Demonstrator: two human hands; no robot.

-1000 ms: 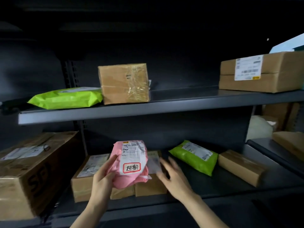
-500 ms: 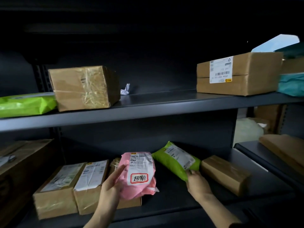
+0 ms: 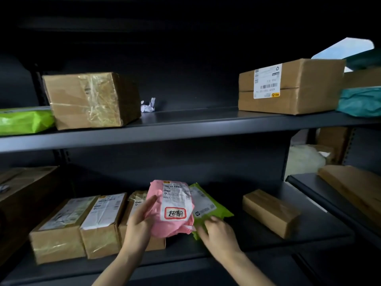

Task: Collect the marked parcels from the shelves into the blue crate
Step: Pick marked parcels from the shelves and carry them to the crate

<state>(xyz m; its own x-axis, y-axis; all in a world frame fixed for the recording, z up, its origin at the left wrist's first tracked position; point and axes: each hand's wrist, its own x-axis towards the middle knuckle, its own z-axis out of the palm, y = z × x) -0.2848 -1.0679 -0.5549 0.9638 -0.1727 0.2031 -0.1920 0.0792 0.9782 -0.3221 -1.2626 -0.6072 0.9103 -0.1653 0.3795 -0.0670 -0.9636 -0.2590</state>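
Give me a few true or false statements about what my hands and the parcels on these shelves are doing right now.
1. The left hand holds the pink parcel. True.
2. The pink parcel's red-framed mark faces the camera. True.
3. The right hand rests on the small brown box. False: it holds the green parcel behind the pink one; the box lies apart, further right on the lower shelf.
4. The crumpled white paper lies on the lower shelf. False: it lies on the upper shelf, beside the taped box.
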